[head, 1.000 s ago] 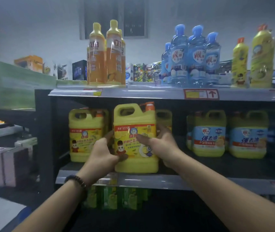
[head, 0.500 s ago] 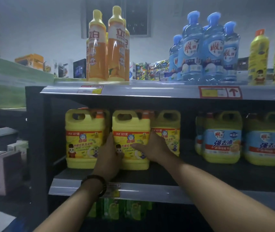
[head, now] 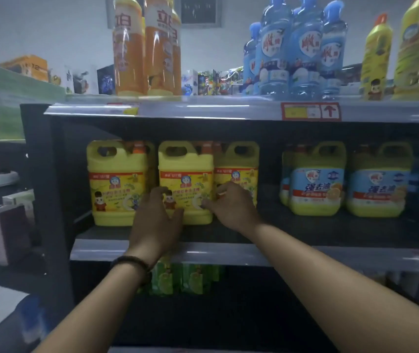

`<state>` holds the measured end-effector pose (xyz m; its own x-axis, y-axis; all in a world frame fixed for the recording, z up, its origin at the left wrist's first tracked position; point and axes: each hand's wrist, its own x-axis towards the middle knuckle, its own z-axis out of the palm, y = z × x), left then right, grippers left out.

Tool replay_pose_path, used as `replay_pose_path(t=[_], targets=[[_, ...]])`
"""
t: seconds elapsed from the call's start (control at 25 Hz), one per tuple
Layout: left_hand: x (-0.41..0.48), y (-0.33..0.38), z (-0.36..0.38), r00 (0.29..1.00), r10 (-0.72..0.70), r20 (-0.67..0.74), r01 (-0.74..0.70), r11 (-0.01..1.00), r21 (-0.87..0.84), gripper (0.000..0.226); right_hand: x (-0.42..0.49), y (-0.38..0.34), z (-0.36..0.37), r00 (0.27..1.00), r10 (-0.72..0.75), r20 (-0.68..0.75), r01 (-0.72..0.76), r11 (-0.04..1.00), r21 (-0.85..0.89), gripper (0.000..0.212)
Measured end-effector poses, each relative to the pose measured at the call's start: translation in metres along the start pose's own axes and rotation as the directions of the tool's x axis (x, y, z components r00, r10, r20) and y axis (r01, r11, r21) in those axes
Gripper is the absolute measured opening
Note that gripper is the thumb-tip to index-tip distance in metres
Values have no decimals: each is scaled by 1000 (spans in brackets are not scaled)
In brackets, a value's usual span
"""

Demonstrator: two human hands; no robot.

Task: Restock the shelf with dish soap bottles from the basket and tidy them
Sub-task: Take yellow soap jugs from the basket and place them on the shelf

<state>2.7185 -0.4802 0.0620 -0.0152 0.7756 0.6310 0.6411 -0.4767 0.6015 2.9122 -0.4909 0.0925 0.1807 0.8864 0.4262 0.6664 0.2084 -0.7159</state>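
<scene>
Presently the left grip (head: pixel 156 220) and right grip (head: pixel 231 207) are clasping the middle jug (head: pixel 185 179) by its sides, on the shelf (head: pixel 292 256). Shoving unevenly is risking skewing it into its left neighbour (head: pixel 116 179).

Dim, bluish light fills the aisle. Glare streaks run along the upper shelf (head: pixel 203 112) edge and down the orange bottles (head: pixel 129 47). The recess beneath sits in shadow. Everything looks soft, and lines bow toward the frame's corners.
</scene>
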Motion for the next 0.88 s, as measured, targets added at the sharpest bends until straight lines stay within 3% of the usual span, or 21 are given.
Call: replay_pose_path(t=[0.12, 0.24, 0.32, 0.44, 0.52, 0.64, 0.76, 0.88], targets=[[-63, 22, -4, 991, 128, 25, -127, 990, -59, 33, -51, 6, -23, 998, -52, -41, 55, 996, 71, 29], [-141, 29, 9, 970, 240, 40, -235, 967, -97, 26, -120, 31, -49, 996, -90, 18, 89, 996, 25, 9], [-193, 19, 30, 976, 189, 106, -170, 971, -166, 30, -173, 64, -57, 994, -9, 111, 9, 1000, 2, 6], [-266, -7, 67, 932, 145, 333, -111, 987, -119, 31, -246, 135, -53, 941, 216, 262, -193, 975, -111, 7], [-317, -19, 92, 824, 111, 555, -122, 992, -18, 27, -296, 194, -46, 883, 359, 303, -303, 928, -216, 9], [-386, -29, 124, 608, 64, 792, -207, 975, 80, 37, -378, 286, -27, 776, 561, 287, -468, 818, -334, 11], [-441, -40, 155, 400, -3, 916, -304, 943, 136, 45, -451, 366, -7, 617, 746, 249, -631, 659, -408, 19], [-488, -53, 188, 238, -43, 970, -341, 932, 125, 74, -506, 414, 6, 511, 831, 221, -716, 553, -425, 33]])
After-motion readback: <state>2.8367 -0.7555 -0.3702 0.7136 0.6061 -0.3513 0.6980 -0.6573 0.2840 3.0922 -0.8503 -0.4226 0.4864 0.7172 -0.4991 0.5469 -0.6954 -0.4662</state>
